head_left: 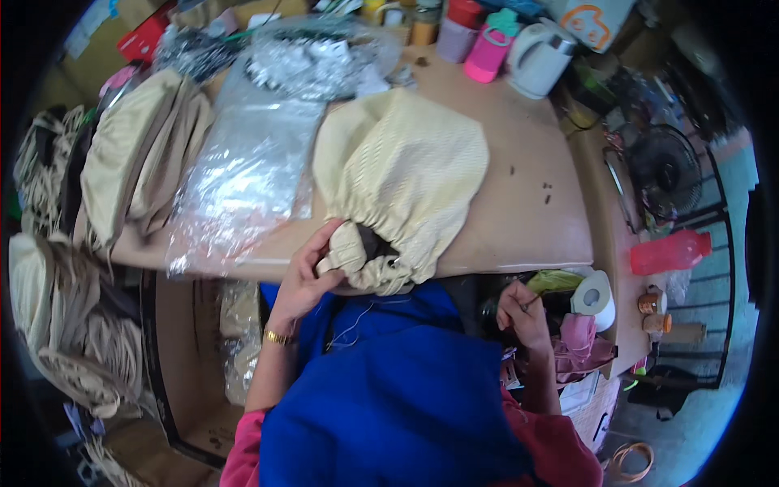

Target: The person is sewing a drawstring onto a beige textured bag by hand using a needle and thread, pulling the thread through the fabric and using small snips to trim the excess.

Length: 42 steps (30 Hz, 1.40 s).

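Observation:
A cream woven drawstring bag (406, 154) lies on the table with its gathered mouth towards me. My left hand (312, 264) is closed on the edge of that mouth, thumb and fingers pinching the bunched fabric. Dark lining shows inside the opening. Off to the right, below the table's front edge, my right hand (523, 312) is closed and apart from the bag. What it holds, if anything, I cannot make out. A blue cloth (389, 390) covers my lap, and loose pale thread (350, 329) trails over it.
Clear plastic bags (243, 162) lie left of the drawstring bag. More cream bags (134, 154) are piled at the far left. A kettle (542, 61) and a pink bottle (487, 53) stand at the back. A paper roll (595, 299) is beside my right hand. An open cardboard box (182, 357) sits lower left.

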Motion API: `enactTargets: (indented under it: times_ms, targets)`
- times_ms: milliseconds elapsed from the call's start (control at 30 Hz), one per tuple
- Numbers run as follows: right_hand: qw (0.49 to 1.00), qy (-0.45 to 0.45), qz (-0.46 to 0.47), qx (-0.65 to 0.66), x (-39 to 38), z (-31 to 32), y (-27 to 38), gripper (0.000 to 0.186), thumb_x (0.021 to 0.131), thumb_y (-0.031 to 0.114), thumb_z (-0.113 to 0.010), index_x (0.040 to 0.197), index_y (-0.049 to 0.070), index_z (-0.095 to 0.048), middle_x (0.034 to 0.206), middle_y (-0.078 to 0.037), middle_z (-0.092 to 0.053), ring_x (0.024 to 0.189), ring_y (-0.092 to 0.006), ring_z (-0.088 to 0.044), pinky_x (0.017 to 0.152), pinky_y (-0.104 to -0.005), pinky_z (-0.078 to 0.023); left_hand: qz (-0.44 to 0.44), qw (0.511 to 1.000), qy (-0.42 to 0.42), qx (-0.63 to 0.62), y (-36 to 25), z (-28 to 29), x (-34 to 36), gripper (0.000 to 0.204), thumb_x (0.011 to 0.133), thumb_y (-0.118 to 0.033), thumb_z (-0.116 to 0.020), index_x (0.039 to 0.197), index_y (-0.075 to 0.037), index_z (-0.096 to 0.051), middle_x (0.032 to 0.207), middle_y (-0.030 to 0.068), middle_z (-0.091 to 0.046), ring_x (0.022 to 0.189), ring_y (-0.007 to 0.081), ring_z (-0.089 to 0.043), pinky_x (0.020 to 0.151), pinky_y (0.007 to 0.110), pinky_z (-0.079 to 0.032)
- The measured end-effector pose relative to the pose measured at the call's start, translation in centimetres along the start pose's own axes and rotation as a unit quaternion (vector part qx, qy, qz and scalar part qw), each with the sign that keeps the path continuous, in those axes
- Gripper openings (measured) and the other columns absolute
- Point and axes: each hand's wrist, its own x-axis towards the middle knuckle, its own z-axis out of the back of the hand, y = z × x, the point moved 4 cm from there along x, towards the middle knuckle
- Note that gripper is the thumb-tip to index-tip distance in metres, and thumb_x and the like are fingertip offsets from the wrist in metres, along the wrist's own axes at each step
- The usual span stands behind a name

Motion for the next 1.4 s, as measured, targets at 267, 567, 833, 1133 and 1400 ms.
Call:
enactTargets:
  times_ms: [267, 567, 833, 1133, 1400]
  targets:
    - [0.904, -0.081, 0.167, -0.386, -0.2, -2.9, 1.0, 0.009, 0.075, -0.001, -0.072, 0.08, 0.0, -0.065, 0.091, -0.013, -0.065, 0.074, -0.0259, -0.066, 0.061, -0.0322, -0.051, -0.143, 0.91, -0.026, 0.387, -2.4, -0.9, -0.4, 0.075, 0.071, 0.007, -0.066, 0.142, -0.008, -0.048, 0.119, 0.0143, -0.055, 0.11, 0.0248, -0.056, 0.094, 0.032, -0.047]
    - [0.849, 0.017, 0.317, -0.423, 2.3, -9.4, 7.0, 0.038, 0.077, 0.008, -0.073, 0.114, 0.007, -0.064, 0.092, -0.01, -0.059, 0.084, -0.029, -0.058, 0.077, -0.0407, -0.044, -0.398, 0.753, -0.108, 0.513, -1.5, -1.6, 0.1, 0.055, 0.063, 0.006, -0.067, 0.115, -0.01, -0.069, 0.093, 0.0077, -0.06, 0.088, 0.0254, -0.061, 0.086, 0.036, -0.047]
    - [0.806, -0.034, 0.439, -0.397, 3.7, -12.3, 12.2, 0.035, 0.076, -0.001, -0.06, 0.107, 0.01, -0.07, 0.094, -0.004, -0.066, 0.082, -0.0234, -0.058, 0.076, -0.0359, -0.04, -0.315, 0.863, -0.159, 0.361, -2.4, -1.4, 0.4, 0.029, 0.067, 0.004, -0.071, 0.094, -0.005, -0.068, 0.072, 0.0077, -0.058, 0.064, 0.0247, -0.053, 0.06, 0.036, -0.043]
    - [0.69, -0.079, 0.524, -0.493, 4.0, -14.1, 15.2, 0.036, 0.068, 0.002, -0.062, 0.1, 0.013, -0.074, 0.096, 0.003, -0.065, 0.083, -0.0172, -0.056, 0.08, -0.0366, -0.037, -0.288, 0.879, -0.162, 0.344, -3.3, -1.4, -0.1, 0.018, 0.072, -0.004, -0.07, 0.09, -0.005, -0.07, 0.07, 0.0063, -0.059, 0.067, 0.0227, -0.055, 0.064, 0.033, -0.043]
    - [0.673, -0.073, 0.531, -0.509, 4.2, -14.3, 15.6, 0.036, 0.066, 0.002, -0.063, 0.1, 0.012, -0.073, 0.097, 0.003, -0.065, 0.083, -0.0176, -0.056, 0.079, -0.0365, -0.037, -0.273, 0.886, -0.145, 0.345, -3.4, -1.4, 0.0, 0.017, 0.074, -0.006, -0.071, 0.09, -0.005, -0.07, 0.071, 0.0066, -0.06, 0.067, 0.0222, -0.055, 0.064, 0.033, -0.043]
